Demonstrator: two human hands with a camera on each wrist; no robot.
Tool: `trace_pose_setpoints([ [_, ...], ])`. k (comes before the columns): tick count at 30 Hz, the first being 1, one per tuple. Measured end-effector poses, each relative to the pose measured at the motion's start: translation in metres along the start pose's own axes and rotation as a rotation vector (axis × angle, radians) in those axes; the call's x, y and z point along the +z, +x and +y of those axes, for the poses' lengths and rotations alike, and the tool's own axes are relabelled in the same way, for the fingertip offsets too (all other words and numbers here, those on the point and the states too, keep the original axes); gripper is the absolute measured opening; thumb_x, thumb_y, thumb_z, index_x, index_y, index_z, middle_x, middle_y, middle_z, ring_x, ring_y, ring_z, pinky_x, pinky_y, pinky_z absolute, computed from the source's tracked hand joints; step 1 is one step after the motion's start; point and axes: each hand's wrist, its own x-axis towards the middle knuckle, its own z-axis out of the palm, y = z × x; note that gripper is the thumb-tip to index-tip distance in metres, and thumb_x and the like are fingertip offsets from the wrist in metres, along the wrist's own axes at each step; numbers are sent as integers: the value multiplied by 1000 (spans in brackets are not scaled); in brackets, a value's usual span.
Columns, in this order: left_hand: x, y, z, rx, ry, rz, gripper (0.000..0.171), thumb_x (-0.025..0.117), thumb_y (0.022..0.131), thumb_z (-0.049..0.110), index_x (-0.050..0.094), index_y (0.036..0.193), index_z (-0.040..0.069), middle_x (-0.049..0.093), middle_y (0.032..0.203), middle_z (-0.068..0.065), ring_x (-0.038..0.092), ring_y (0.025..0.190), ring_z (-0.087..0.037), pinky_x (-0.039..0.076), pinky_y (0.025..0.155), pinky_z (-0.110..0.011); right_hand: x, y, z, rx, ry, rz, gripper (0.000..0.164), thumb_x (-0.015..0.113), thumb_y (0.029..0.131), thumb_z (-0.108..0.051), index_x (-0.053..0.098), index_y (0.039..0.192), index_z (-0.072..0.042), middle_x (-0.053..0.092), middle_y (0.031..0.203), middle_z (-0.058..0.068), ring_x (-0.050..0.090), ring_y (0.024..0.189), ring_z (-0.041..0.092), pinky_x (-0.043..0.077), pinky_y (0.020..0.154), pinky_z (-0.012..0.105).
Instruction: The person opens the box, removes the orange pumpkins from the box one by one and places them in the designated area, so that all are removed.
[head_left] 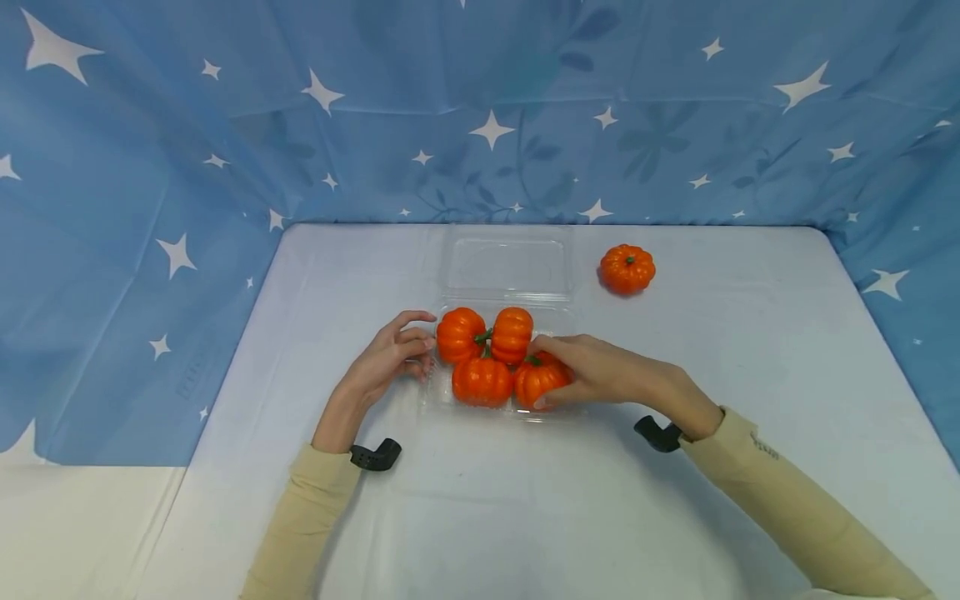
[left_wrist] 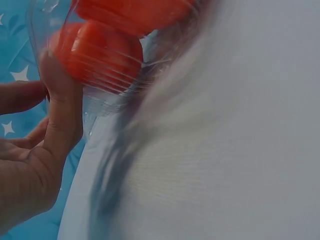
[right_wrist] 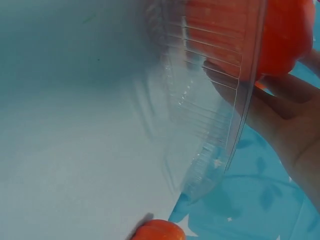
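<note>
Four small orange toy pumpkins sit grouped in a clear plastic clamshell box [head_left: 438, 400], whose lid [head_left: 507, 265] lies folded back behind it. My right hand [head_left: 592, 367] grips the front-right pumpkin [head_left: 538, 382], thumb at its near side and fingers over its far side. Beside it are the front-left pumpkin [head_left: 482, 383], the back-left pumpkin [head_left: 460, 335] and the back-right pumpkin [head_left: 513, 332]. At the box's left edge, my left hand [head_left: 384, 357] rests its loosely bent fingertips on the plastic. Through the ribbed wall, the left wrist view shows one pumpkin [left_wrist: 100, 55].
Another orange pumpkin [head_left: 627, 269] stands on the white table [head_left: 720, 333], right of the lid. A blue curtain with white stars [head_left: 480, 75] hangs along the table's back edge and drapes down both sides. Both wrists wear black camera mounts.
</note>
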Motion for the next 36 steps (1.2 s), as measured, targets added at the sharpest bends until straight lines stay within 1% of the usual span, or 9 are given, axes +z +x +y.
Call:
trace_pose_setpoints([
  [4, -1, 1, 0, -7, 5, -21, 45, 56, 102, 6, 41, 145, 8, 62, 93, -6, 61, 65, -18, 57, 61, -28, 0, -2, 0, 5, -6, 16, 55, 83, 88, -34, 57, 131, -14, 69, 118, -1, 63, 101, 13, 58, 88, 32],
  [10, -7, 1, 3, -3, -4, -39, 44, 54, 102, 4, 38, 144, 5, 61, 93, -9, 62, 63, -19, 58, 60, -30, -6, -6, 1, 22, 53, 66, 56, 87, 84, -37, 58, 128, -18, 68, 119, -2, 63, 105, 15, 58, 92, 38],
  [15, -10, 4, 6, 8, 15, -75, 44, 53, 103, 4, 35, 143, 2, 60, 93, -11, 63, 62, -20, 59, 60, -31, -12, -7, 6, -38, 93, 159, 55, 89, 82, -33, 58, 125, -19, 68, 116, -5, 63, 105, 16, 58, 92, 39],
  [19, -11, 5, 6, -1, 21, -95, 43, 54, 103, 5, 34, 141, 2, 60, 92, -10, 63, 63, -20, 59, 61, -32, -17, -7, 10, -89, 96, 224, 55, 90, 81, -31, 60, 125, -18, 69, 119, -4, 66, 107, 17, 58, 93, 40],
  [26, -16, 4, 5, -11, 18, -93, 42, 56, 103, 5, 36, 140, 4, 59, 91, -11, 63, 62, -21, 59, 60, -32, -27, -14, 15, -2, 196, 301, 54, 89, 82, -27, 59, 126, -15, 67, 128, 2, 65, 120, 27, 57, 98, 49],
  [30, -18, 3, 4, -16, 28, -100, 43, 55, 103, 5, 34, 141, 2, 60, 90, -11, 63, 62, -21, 59, 61, -32, -28, -16, 20, 0, 220, 353, 54, 90, 80, -21, 59, 123, -11, 66, 131, 6, 65, 122, 31, 56, 99, 53],
  [32, -18, 3, 5, -23, 36, -99, 44, 54, 103, 5, 33, 141, 1, 60, 89, -10, 63, 62, -21, 59, 62, -32, -30, -18, 23, -5, 208, 388, 54, 91, 80, -18, 58, 122, -10, 66, 131, 8, 66, 120, 31, 57, 98, 52],
  [34, -19, 2, 6, -27, 43, -97, 43, 54, 103, 5, 33, 141, 1, 61, 89, -9, 63, 63, -21, 58, 62, -32, -31, -20, 26, 0, 190, 427, 56, 91, 80, -17, 57, 123, -9, 66, 132, 8, 66, 120, 31, 57, 98, 47],
  [36, -20, 2, 7, -26, 50, -95, 43, 54, 103, 5, 34, 141, 1, 61, 89, -9, 63, 63, -20, 58, 63, -32, -34, -22, 29, 5, 169, 470, 58, 91, 79, -15, 56, 124, -8, 65, 133, 10, 66, 119, 30, 57, 98, 35],
])
